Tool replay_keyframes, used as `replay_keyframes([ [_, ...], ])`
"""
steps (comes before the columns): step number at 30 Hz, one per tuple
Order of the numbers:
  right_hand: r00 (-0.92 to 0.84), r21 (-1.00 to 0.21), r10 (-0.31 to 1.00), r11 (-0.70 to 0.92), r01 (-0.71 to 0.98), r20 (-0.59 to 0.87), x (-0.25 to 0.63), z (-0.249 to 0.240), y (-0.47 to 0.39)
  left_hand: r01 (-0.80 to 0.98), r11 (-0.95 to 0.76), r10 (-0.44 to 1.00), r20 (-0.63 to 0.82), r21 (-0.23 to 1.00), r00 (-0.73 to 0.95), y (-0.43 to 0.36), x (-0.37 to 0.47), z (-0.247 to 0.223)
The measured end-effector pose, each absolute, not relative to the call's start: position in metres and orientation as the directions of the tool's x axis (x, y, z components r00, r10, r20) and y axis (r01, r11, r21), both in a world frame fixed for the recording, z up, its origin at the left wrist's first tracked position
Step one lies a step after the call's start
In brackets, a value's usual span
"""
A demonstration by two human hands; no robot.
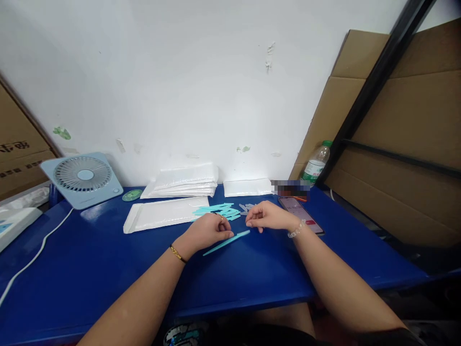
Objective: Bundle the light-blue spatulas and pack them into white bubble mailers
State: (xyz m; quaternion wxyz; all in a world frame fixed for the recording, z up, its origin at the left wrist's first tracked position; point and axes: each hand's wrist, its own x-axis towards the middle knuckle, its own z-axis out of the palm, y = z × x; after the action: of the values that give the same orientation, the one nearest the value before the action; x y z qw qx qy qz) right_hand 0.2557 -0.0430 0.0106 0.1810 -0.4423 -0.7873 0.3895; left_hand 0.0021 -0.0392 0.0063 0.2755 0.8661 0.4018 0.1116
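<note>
My left hand point(211, 231) pinches a slim teal stick point(223, 243) that looks like an eyebrow razor, slanting with its tapered end toward me and its broader end to the right. My right hand point(268, 216) hovers just beyond that broader end, fingers curled and thumb close to the index finger. Whatever lies between those fingertips, if anything, is too small to make out. Behind my left hand lies a loose pile of teal sticks point(219, 210) of the same colour. Small translucent pieces point(246, 207) lie behind my right fingers, partly hidden.
On the blue table point(108, 278) lie a white padded mailer point(162, 215), a stack of mailers point(183, 180) and a flat white packet point(248, 187). A phone point(300, 214) sits by my right wrist, a bottle point(317, 166) behind it. A fan point(84, 178) with a cable stands left.
</note>
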Motion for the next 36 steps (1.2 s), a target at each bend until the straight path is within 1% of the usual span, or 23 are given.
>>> replay_keyframes([
  [2,-0.447,-0.652,0.894,0.344,0.676,0.008,0.259,0.010,-0.040,0.741,-0.518,0.838,0.080,0.426,0.540,-0.035,-0.002,0.007],
  [4,-0.386,-0.511,0.921,0.362,0.780,0.063,0.261,0.006,-0.037,0.840,-0.456,0.890,0.171,0.296,0.423,-0.030,-0.007,0.005],
  [6,-0.386,-0.406,0.920,0.380,0.831,0.071,0.261,0.003,-0.034,0.891,-0.403,0.913,0.167,0.210,0.373,-0.025,-0.011,0.002],
  [9,-0.410,-0.331,0.908,0.413,0.849,0.081,0.257,0.000,-0.033,0.909,-0.383,0.923,0.093,0.162,0.372,-0.021,-0.015,-0.003],
  [13,-0.437,-0.269,0.892,0.451,0.851,0.114,0.254,-0.002,-0.033,0.901,-0.384,0.923,0.074,0.204,0.376,-0.020,-0.015,-0.004],
  [15,-0.448,-0.276,0.886,0.464,0.842,0.122,0.254,-0.004,-0.032,0.887,-0.385,0.922,0.074,0.255,0.380,-0.020,-0.014,-0.002],
  [16,-0.455,-0.303,0.881,0.471,0.828,0.126,0.254,-0.005,-0.032,0.875,-0.391,0.919,0.075,0.286,0.387,-0.021,-0.014,-0.001],
  [18,-0.466,-0.401,0.874,0.478,0.782,0.133,0.255,-0.006,-0.032,0.849,-0.407,0.911,0.082,0.338,0.404,-0.021,-0.014,0.000],
  [20,-0.462,-0.503,0.874,0.469,0.725,0.149,0.255,-0.005,-0.032,0.832,-0.420,0.904,0.090,0.362,0.418,-0.021,-0.014,0.001],
  [22,-0.447,-0.553,0.877,0.465,0.691,0.178,0.254,-0.004,-0.033,0.826,-0.426,0.901,0.093,0.369,0.423,-0.021,-0.014,0.001],
  [27,-0.442,-0.567,0.863,0.498,0.657,0.245,0.251,-0.003,-0.034,0.819,-0.430,0.898,0.087,0.379,0.431,-0.021,-0.013,0.000],
  [31,-0.472,-0.567,0.845,0.524,0.636,0.251,0.248,-0.004,-0.034,0.811,-0.437,0.894,0.087,0.389,0.440,-0.020,-0.012,-0.001],
  [36,-0.503,-0.575,0.831,0.537,0.618,0.237,0.240,-0.003,-0.038,0.762,-0.470,0.868,0.077,0.445,0.491,-0.022,-0.010,-0.002],
])
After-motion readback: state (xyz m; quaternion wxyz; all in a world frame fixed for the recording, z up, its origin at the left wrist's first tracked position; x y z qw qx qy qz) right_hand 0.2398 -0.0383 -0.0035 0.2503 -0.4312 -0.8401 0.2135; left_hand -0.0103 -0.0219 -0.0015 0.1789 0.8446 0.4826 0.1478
